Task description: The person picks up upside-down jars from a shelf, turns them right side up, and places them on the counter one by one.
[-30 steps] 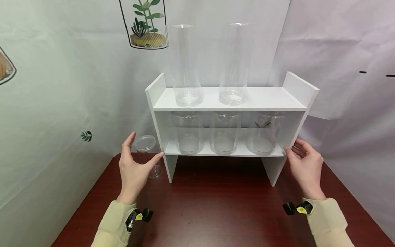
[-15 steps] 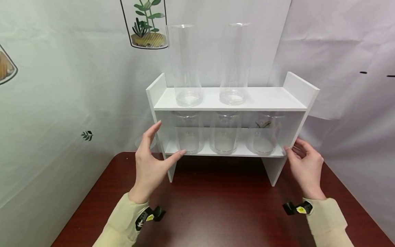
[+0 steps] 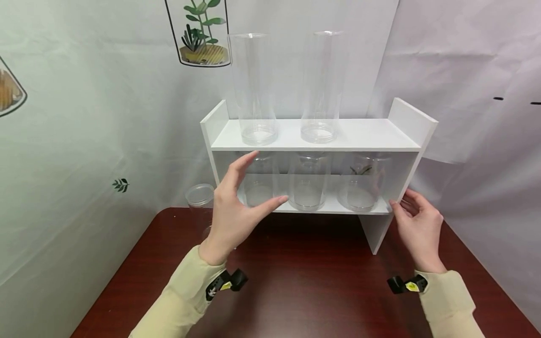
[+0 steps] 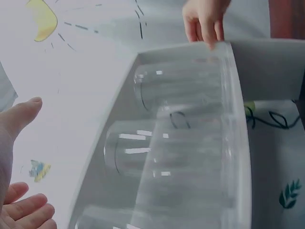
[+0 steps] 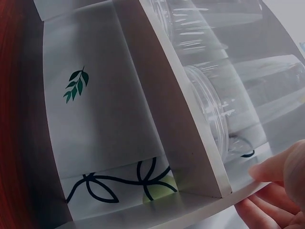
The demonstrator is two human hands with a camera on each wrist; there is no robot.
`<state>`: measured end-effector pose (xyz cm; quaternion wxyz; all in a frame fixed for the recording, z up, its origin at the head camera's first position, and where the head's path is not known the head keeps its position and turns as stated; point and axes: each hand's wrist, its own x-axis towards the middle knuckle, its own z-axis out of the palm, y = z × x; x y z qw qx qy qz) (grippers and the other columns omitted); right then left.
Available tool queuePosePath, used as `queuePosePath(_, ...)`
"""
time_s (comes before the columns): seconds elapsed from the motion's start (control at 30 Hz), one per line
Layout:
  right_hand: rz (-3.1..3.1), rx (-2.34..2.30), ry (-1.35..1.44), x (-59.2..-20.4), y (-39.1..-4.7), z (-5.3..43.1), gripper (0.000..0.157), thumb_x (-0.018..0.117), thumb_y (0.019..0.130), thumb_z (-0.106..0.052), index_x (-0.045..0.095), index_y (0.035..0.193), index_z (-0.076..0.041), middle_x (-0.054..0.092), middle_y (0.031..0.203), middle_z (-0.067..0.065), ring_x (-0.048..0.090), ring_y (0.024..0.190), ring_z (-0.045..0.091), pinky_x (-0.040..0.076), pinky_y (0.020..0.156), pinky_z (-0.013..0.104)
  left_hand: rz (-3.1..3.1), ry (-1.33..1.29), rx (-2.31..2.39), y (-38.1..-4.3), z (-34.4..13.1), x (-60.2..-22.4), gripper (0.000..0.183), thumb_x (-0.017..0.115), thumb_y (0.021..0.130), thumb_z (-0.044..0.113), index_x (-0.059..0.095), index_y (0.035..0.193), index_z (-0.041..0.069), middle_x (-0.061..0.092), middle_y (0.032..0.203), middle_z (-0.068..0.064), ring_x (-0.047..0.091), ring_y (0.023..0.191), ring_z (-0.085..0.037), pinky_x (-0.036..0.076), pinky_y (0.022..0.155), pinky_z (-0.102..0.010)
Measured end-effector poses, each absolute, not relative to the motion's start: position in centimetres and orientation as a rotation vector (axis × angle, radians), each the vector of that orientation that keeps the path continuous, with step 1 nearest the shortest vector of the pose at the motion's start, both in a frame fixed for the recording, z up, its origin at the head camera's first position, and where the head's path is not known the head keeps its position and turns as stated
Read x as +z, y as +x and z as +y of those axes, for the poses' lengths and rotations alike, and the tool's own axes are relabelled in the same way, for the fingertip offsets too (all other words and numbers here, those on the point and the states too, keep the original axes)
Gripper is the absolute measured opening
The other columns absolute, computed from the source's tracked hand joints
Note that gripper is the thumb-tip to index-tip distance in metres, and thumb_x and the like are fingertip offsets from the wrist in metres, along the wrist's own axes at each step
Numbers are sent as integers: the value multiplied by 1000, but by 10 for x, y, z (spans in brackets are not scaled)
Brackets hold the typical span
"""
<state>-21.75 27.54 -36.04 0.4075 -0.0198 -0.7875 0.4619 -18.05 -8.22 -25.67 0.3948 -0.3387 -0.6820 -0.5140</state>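
Observation:
A white two-tier shelf (image 3: 313, 149) stands on the table with clear cylindrical containers on both tiers. My left hand (image 3: 232, 209) hovers before its lower tier, thumb and fingers spread wide with nothing between them. Behind that hand is the left lower container (image 3: 263, 180), partly covered by it. The left thumb tip overlaps the edge of the middle lower container (image 3: 310, 185) in the head view; contact cannot be told. At the shelf's right side panel (image 3: 405, 171), my right hand (image 3: 417, 227) grips the edge, thumb in front and fingers outside. The right lower container (image 3: 360, 192) sits near it.
Two tall clear containers, a left one (image 3: 258, 134) and a right one (image 3: 319, 131), stand on the upper tier. Left of the shelf, another clear container (image 3: 200, 195) is on the dark red table (image 3: 291, 281). Printed cloth (image 3: 105, 117) surrounds the table.
My left hand has moved right and a little upward, from beside the shelf's left panel to before the left lower container. The right hand has kept its place on the panel.

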Motion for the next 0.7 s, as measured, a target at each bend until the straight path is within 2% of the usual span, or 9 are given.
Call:
queuePosePath(0.2, -1974, 1151, -32, -361, -219, 276, 33, 74, 89, 3, 68, 121, 10, 70, 110, 27, 60, 86, -15, 50, 76, 7, -1758, -929, -1282, -199, -68, -252, 87, 96, 68, 8, 51, 141, -5, 57, 141, -17, 51, 133, -22, 38, 114, -37)
queuePosePath(0.43, -1973, 1145, -26, -363, -220, 277, 33, 74, 89, 3, 68, 121, 10, 71, 110, 27, 60, 86, -16, 50, 76, 7, -1895, -894, -1453, -211, -50, -235, 87, 93, 77, 26, 47, 148, 8, 52, 148, 4, 45, 137, -5, 35, 114, -28)
queuePosePath(0.5, -1976, 1148, -25, -363, -220, 277, 33, 74, 89, 3, 68, 121, 10, 70, 110, 27, 60, 86, -15, 50, 76, 7, -1949, -861, -1497, -213, -46, -228, 88, 92, 78, 30, 45, 150, 10, 50, 149, 7, 43, 137, -1, 33, 114, -25)
queuePosePath(0.7, -1976, 1148, -24, -362, -219, 276, 33, 74, 89, 3, 68, 121, 10, 70, 110, 27, 60, 86, -16, 50, 76, 7, -2090, -763, -1596, -224, -38, -206, 95, 89, 79, 39, 38, 156, 14, 43, 154, 9, 38, 138, 0, 31, 111, -17)
